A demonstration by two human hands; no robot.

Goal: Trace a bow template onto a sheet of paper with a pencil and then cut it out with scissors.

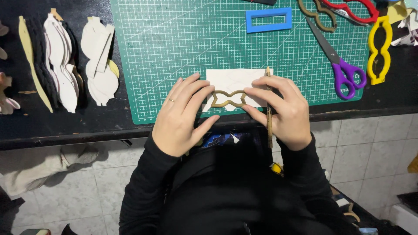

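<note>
A small olive-brown wavy outline template (228, 99) lies on a white card rectangle (230, 79) near the front edge of a green cutting mat (174, 39). My left hand (183, 115), a ring on one finger, presses its fingertips on the template's left end. My right hand (281, 109) holds a brown pencil (268, 109) upright along the template's right side, fingers resting on the card. Both arms wear black sleeves.
Purple-handled scissors (344, 72), a blue rectangular frame (268, 20), and yellow (379, 48), red (352, 8) and brown (320, 15) outline templates lie at the mat's far right. Stacks of cut white and dark shapes (65, 61) sit left on the black tabletop. Tiled floor below.
</note>
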